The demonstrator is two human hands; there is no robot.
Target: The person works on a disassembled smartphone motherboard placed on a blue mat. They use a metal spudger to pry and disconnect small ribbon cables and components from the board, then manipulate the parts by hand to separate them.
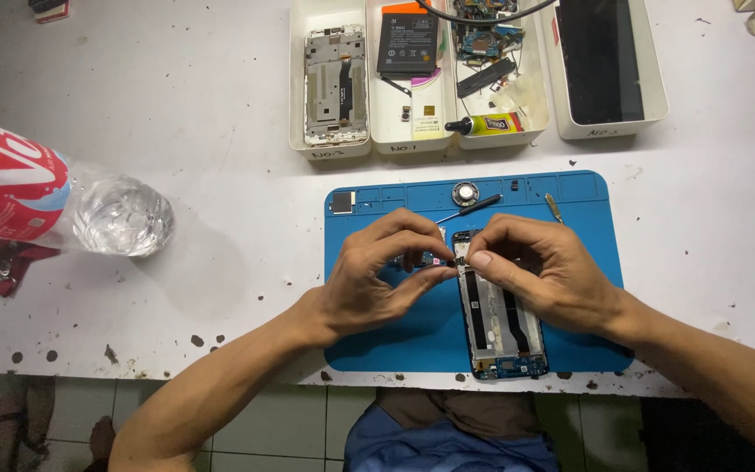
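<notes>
Phone frame: an opened phone chassis (500, 323) with its back off, showing a silver metal frame, two black flex strips running down it and a blue circuit strip at the near end.
Small board: a little circuit piece (427, 259) sits between the two hands at the chassis's upper left corner (mostly hidden by fingers).
Left hand: the left hand (377, 280) is curled, fingertips pinched together on the small board.
Right hand: the right hand (539, 271) is curled too, thumb and forefinger nipped close at the chassis's top edge; what they grip is too small to tell.
Position: the chassis lies on the right half of a blue work mat (587, 210), near its front edge.
Surface: a white table (220, 131), scuffed and speckled with dark spots; a clear water bottle (54, 205) with a red label lies on its side at the left.
Behind: white trays (329, 149) holding phone parts, a battery and a glue tube.
On the mat: a screwdriver (469, 208) and a round speaker part (466, 192).
Floor: pale tiles below the table edge.
Axis: the chassis's long axis runs away from the person, blue end nearest.
</notes>
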